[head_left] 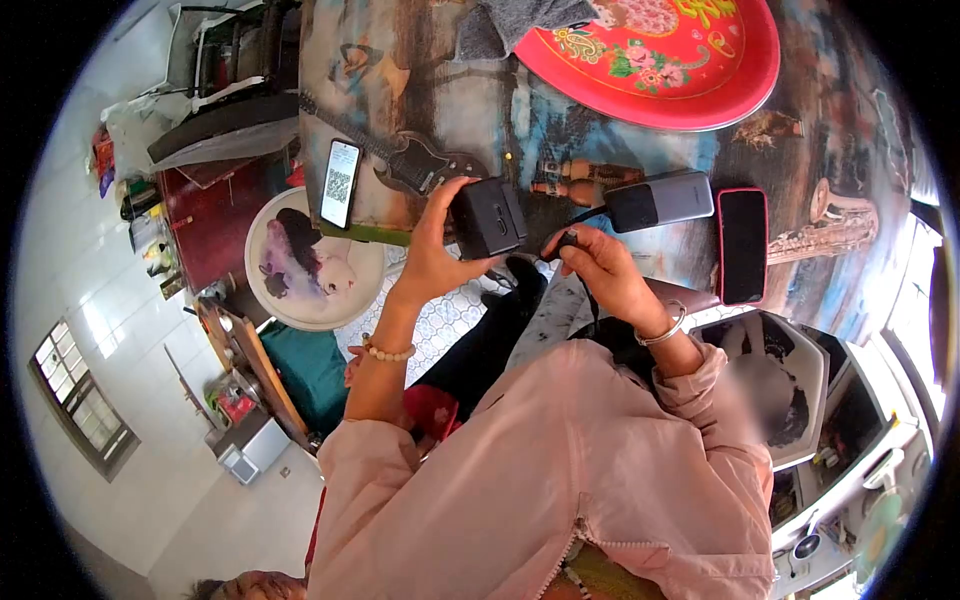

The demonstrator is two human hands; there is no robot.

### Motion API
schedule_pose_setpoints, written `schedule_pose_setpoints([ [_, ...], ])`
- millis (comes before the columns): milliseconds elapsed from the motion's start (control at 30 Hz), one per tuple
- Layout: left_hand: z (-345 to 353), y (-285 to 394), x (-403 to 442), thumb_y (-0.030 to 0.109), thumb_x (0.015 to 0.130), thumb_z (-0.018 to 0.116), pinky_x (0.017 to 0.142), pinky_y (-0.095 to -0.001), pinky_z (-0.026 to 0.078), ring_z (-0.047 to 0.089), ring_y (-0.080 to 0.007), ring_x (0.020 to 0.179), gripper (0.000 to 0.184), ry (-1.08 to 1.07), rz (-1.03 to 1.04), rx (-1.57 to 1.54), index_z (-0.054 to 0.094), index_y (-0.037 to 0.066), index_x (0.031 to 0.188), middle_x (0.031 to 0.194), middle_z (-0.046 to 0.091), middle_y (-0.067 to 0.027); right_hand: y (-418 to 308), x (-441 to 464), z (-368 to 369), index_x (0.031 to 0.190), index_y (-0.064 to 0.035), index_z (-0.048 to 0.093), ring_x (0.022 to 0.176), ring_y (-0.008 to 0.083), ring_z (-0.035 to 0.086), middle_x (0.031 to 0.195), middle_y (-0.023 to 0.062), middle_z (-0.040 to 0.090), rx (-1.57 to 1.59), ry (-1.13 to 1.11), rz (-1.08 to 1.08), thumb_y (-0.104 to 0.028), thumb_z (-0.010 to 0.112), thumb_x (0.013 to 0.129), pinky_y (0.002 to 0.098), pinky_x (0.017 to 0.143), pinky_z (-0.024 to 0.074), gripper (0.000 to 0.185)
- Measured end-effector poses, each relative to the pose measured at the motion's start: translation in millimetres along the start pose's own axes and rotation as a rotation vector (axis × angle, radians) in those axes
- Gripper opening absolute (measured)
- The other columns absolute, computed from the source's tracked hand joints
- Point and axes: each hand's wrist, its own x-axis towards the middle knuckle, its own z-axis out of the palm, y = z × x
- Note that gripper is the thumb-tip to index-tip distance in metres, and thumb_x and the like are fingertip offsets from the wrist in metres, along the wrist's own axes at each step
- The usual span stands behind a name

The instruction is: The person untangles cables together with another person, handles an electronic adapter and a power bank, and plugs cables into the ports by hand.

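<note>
My left hand (437, 248) grips a black box-shaped device (486, 219) at the table's edge, thumb and fingers on its near and far sides. Close to its right side, my right hand (606, 272) pinches a black cable plug (567, 241); a small gap separates the plug from the box. A dark cable hangs below that hand. On the table just beyond lies a grey and black power bank (660, 201), with a short black piece at its left end. To its right rests a phone in a pink case (742, 246), screen dark.
A red floral tray (690, 105) and a grey cloth (515, 22) are at the table's far side. A phone showing a QR code (340, 183) lies at the left edge. Round stools (262, 215) flank me. Another person (265, 585) is at lower left.
</note>
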Motion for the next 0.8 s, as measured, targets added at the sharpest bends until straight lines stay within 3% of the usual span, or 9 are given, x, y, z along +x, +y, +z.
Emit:
schedule_pose_setpoints([
  [233,-1,2,-4,0.011,0.053,0.079,0.102,-0.0382,0.029,0.042,-0.0305,0.119,0.087,-0.051,0.123,0.133,0.036,0.002,0.128,0.125,0.045,-0.0149,-14,0,-2,0.087,-0.0003,0.056,0.068,0.0086,0.047,0.072,0.0023,0.052,0.126,-0.032,-0.034,-0.010,0.045,0.089,0.0229,0.064,0.0407,0.014],
  [367,-5,19,-3,0.014,0.054,0.076,0.105,-0.0446,0.024,0.041,-0.0320,0.116,0.082,-0.128,0.127,0.190,0.038,0.006,0.126,0.123,0.045,-0.0148,-18,5,-10,0.077,0.0007,0.054,0.068,0.0139,0.048,0.070,0.0061,0.051,-0.064,-0.217,-0.004,-0.016,0.042,0.090,0.0266,0.064,0.0400,0.025],
  [433,-8,29,-2,0.012,0.053,0.074,0.105,-0.0442,0.024,0.040,-0.0320,0.117,0.082,-0.246,0.112,0.254,0.039,0.006,0.126,0.124,0.045,-0.0143,-20,10,-14,0.074,0.0014,0.053,0.065,0.0187,0.050,0.068,0.0093,0.052,-0.200,-0.304,-0.087,-0.020,0.043,0.090,0.0306,0.063,0.0407,0.029],
  [800,-8,45,2,0.008,0.053,0.071,0.098,-0.0399,0.034,0.043,-0.0337,0.114,0.079,-0.340,0.124,0.259,0.041,0.005,0.125,0.121,0.046,-0.0158,-31,13,-19,0.076,0.0025,0.053,0.061,0.0224,0.051,0.065,0.0139,0.052,-0.321,-0.386,0.012,-0.023,0.048,0.087,0.0326,0.059,0.0419,0.029],
])
